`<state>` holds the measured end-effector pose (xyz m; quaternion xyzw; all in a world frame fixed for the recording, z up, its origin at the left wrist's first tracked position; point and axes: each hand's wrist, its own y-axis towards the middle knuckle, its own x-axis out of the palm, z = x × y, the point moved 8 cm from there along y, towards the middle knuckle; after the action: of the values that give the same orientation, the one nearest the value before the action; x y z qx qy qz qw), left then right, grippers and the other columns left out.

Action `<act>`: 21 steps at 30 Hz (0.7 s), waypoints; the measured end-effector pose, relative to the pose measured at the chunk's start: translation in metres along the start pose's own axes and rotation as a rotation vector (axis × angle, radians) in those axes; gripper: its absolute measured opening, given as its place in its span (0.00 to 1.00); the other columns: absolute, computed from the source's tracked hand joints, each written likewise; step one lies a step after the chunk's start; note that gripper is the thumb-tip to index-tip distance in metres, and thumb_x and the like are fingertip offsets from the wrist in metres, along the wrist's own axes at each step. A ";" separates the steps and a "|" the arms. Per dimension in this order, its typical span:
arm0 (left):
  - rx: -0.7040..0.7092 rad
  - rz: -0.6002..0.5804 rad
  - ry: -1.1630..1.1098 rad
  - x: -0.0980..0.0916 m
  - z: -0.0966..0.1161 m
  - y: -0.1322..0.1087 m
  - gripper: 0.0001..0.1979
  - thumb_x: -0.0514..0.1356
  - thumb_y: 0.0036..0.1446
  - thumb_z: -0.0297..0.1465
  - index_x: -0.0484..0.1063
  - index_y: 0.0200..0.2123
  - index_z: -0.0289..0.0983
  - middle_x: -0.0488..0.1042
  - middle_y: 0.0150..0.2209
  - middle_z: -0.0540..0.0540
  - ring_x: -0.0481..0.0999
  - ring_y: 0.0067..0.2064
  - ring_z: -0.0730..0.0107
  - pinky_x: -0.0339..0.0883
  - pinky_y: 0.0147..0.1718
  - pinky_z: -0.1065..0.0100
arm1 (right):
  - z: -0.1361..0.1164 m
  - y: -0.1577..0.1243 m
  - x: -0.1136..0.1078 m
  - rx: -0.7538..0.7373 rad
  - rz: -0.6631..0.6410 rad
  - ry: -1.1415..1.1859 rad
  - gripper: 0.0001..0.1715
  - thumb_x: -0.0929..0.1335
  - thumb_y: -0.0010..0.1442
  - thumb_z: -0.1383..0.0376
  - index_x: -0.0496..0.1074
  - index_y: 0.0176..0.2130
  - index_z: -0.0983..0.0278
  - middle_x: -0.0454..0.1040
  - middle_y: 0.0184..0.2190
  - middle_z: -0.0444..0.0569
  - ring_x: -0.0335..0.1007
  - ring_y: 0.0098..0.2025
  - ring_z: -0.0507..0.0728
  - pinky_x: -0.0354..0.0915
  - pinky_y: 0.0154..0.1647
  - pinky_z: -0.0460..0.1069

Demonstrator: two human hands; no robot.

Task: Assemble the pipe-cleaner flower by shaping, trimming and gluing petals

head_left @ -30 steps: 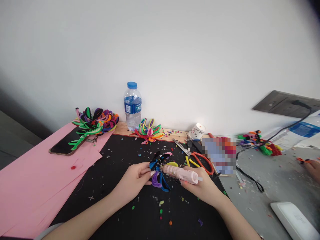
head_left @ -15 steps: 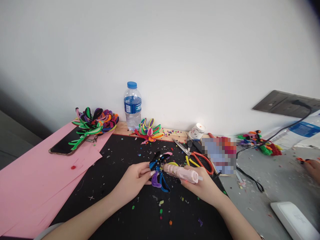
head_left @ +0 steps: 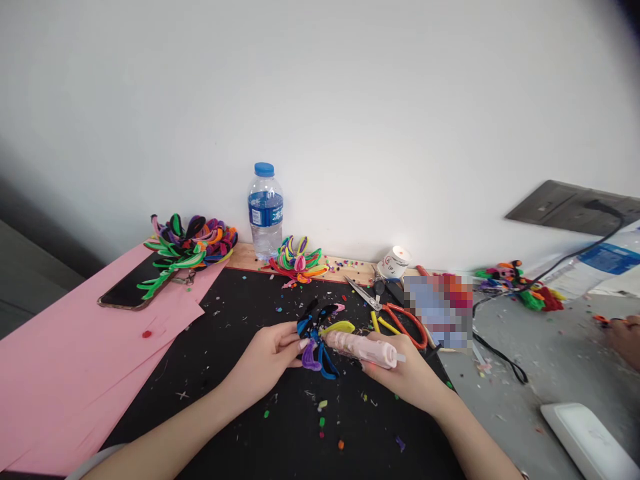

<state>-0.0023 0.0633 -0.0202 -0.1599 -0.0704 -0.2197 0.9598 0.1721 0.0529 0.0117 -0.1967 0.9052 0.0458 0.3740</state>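
Note:
My left hand (head_left: pixel 283 348) pinches a pipe-cleaner flower (head_left: pixel 313 360) with blue, black, purple, yellow and pink looped petals, held over the black mat (head_left: pixel 250 413). In my right hand (head_left: pixel 407 367) is a pale pink hot glue gun (head_left: pixel 363 348), its fingers wrapped around the handle. The gun lies nearly level, with its nozzle at the flower's centre; whether the tip touches cannot be made out. A clear glue stick end pokes from the gun's back. Scissors (head_left: pixel 400 320) with orange-red handles lie just beyond my right hand.
Behind stand a water bottle (head_left: pixel 265 217), a paper cup (head_left: pixel 394 263) and pipe-cleaner flowers (head_left: pixel 300 260). Left are pink sheets (head_left: pixel 60 373), a phone (head_left: pixel 133 287) and more flowers (head_left: pixel 195 243). Right are a black cable (head_left: pixel 505 360), a white device (head_left: pixel 593 440) and another person's hand (head_left: pixel 625 337).
The flower has tilted slightly in my left hand, so its yellow petal shows more above the glue gun. The other person's hand at the right has shifted a little.

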 end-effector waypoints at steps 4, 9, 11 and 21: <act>0.000 0.005 -0.009 0.000 0.001 -0.001 0.18 0.59 0.50 0.36 0.70 0.44 0.36 0.76 0.39 0.45 0.75 0.40 0.60 0.68 0.40 0.61 | 0.000 0.000 0.001 -0.011 -0.006 -0.004 0.08 0.63 0.52 0.66 0.57 0.24 0.64 0.56 0.20 0.39 0.50 0.21 0.47 0.50 0.21 0.44; 0.000 0.008 -0.026 0.001 0.002 -0.001 0.17 0.59 0.49 0.36 0.70 0.43 0.36 0.77 0.38 0.45 0.75 0.39 0.61 0.68 0.40 0.61 | -0.002 0.000 0.001 -0.015 -0.006 -0.008 0.08 0.62 0.52 0.67 0.57 0.24 0.63 0.56 0.19 0.39 0.50 0.20 0.47 0.50 0.21 0.43; -0.001 0.008 -0.025 0.001 0.002 0.000 0.17 0.59 0.49 0.36 0.70 0.43 0.36 0.77 0.38 0.45 0.75 0.39 0.61 0.68 0.40 0.61 | -0.002 0.000 0.001 -0.014 -0.003 -0.004 0.08 0.63 0.52 0.67 0.57 0.24 0.63 0.55 0.19 0.38 0.50 0.20 0.47 0.50 0.20 0.43; 0.004 -0.017 0.011 0.001 0.000 0.000 0.16 0.56 0.53 0.34 0.69 0.45 0.36 0.76 0.38 0.46 0.75 0.39 0.64 0.68 0.39 0.65 | 0.000 0.000 -0.001 0.000 0.011 -0.009 0.10 0.63 0.53 0.67 0.55 0.24 0.63 0.53 0.20 0.38 0.48 0.21 0.47 0.47 0.21 0.44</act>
<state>-0.0015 0.0626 -0.0201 -0.1560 -0.0670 -0.2286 0.9586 0.1729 0.0533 0.0121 -0.1915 0.9045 0.0488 0.3780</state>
